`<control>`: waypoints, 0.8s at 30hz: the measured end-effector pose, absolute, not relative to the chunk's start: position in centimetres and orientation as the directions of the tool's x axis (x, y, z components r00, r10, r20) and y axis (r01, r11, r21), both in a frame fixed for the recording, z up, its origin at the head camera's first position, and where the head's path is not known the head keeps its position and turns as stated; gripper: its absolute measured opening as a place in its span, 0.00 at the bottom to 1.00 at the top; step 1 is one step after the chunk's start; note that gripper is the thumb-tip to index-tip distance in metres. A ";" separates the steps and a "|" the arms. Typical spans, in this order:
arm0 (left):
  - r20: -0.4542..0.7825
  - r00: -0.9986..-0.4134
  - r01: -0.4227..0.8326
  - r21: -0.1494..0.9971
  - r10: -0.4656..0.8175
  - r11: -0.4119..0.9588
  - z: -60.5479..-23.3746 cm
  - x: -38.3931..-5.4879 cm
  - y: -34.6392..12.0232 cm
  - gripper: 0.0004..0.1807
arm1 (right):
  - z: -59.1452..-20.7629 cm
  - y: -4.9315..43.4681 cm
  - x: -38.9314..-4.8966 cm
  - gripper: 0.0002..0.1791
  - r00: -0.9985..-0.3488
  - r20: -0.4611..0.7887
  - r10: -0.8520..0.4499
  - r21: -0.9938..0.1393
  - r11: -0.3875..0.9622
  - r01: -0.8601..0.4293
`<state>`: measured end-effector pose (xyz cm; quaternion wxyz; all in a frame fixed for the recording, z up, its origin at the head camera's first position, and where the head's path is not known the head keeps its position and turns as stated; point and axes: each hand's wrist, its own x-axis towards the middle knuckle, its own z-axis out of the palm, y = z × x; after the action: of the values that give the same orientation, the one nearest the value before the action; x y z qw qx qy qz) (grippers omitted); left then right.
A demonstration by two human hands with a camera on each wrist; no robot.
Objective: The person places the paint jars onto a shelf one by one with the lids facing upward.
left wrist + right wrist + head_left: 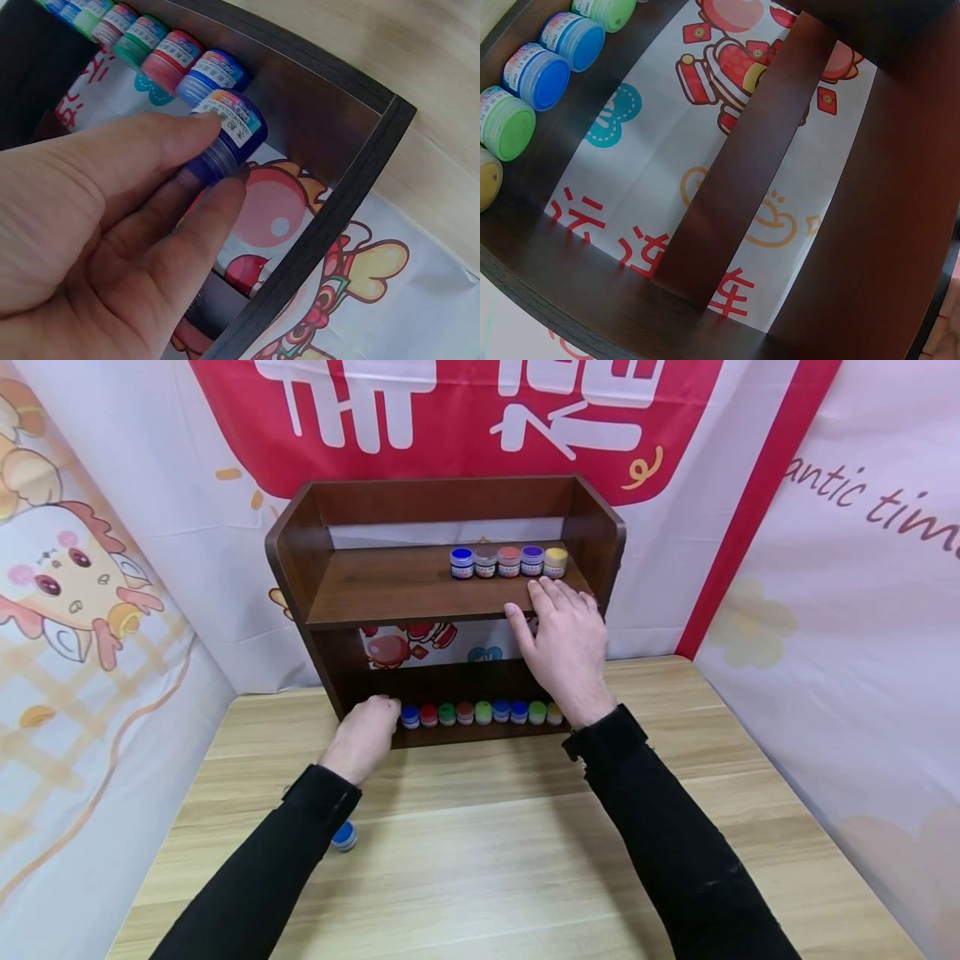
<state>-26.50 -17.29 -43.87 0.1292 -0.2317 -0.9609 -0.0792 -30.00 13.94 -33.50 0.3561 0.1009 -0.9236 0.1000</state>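
My left hand (363, 735) pinches a small dark blue paint jar (238, 124) between thumb and fingers, at the left end of the lower shelf. In the left wrist view this jar is tilted, close beside a blue jar (214, 73) at the end of the lower row. My right hand (567, 647) lies with extended fingers over the front edge of the upper shelf, its fingertips just in front of a yellow-lidded jar (555, 562). Nothing shows in its grasp. Only part of the right hand (936, 334) appears in the right wrist view.
A dark brown two-tier wooden rack (390, 593) stands at the back of the wooden table (465, 852). Several jars line its lower shelf, including a red jar (428, 715); several more stand on the upper shelf. Another blue-lidded jar (344, 836) sits on the table beside the left sleeve.
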 end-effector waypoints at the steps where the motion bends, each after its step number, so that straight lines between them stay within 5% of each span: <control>1: 0.289 -0.861 0.459 0.085 0.418 0.885 -43.9 -26.7 -17.2 0.06 | -33.5 13.9 -30.0 0.44 -0.728 0.676 -0.115 -0.113 0.960 -0.257; 24: 0.218 -0.913 0.369 0.087 0.344 0.925 -45.8 -29.9 -16.8 0.08 | -33.7 14.0 -30.2 0.44 -0.713 0.692 -0.114 -0.108 0.960 -0.258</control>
<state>-29.86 -16.82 -45.75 0.0998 -0.1826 -0.9761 -0.0634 -30.22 13.98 -33.67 0.3649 0.1010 -0.9202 0.0989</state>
